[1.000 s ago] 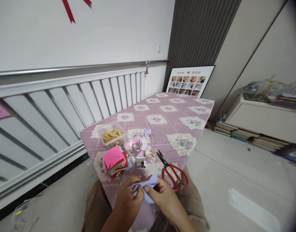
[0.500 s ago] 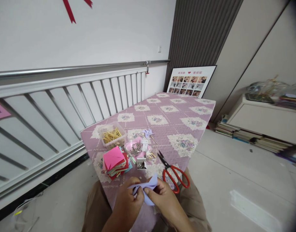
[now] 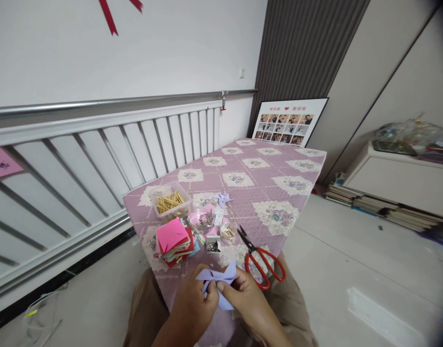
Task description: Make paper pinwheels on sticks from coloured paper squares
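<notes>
Left hand (image 3: 196, 295) and right hand (image 3: 247, 290) held folded lilac paper (image 3: 225, 302) in closed pinches; scissors (image 3: 254, 248) lay to its right, coloured paper stack (image 3: 172, 237) to its left.

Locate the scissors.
In the head view, the scissors lie at the near right edge of the cloth, just right of the clear tub and beside the right hand.

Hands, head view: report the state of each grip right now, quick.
Left hand: closed, holding the folded lavender paper on its left side.
Right hand: closed, holding the same paper from the right, thumb near its middle.
</notes>
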### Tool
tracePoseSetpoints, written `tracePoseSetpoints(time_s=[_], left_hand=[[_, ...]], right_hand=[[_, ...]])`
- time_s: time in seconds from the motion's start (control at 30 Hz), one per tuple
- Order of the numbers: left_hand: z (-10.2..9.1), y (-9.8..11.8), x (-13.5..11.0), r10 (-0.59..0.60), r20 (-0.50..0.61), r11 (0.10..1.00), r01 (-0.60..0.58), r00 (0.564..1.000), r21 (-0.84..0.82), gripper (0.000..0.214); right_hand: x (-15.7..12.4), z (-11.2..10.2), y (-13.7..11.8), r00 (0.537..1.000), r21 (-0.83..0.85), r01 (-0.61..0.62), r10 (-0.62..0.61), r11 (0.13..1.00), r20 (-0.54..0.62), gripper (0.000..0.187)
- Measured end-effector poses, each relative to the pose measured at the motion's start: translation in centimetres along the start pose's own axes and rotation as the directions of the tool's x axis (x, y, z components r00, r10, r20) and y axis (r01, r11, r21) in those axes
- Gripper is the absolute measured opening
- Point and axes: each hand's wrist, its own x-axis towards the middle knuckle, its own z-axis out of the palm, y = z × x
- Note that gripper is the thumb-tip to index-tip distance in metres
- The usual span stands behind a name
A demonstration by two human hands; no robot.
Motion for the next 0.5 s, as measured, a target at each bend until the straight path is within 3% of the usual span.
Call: tracePoseSetpoints(time_s=[0.17,0.5], left_hand=[[0.04,-0.04,-0.08,0.007,0.012,1.0,-0.007,1.0,0.022,0.019],[0.28,-0.01,-0.02,0.193,-0.185,0.97,-0.158,0.964,0.187,0.017]], right_hand=[[-0.04,0.25,0.0,1.0,0.032,-0.014,0.014,0.999,0.017,0.025],[0.27,0.31,0.25,0.999,0.071,-0.032,0.032,0.997,-0.001,0.03]])
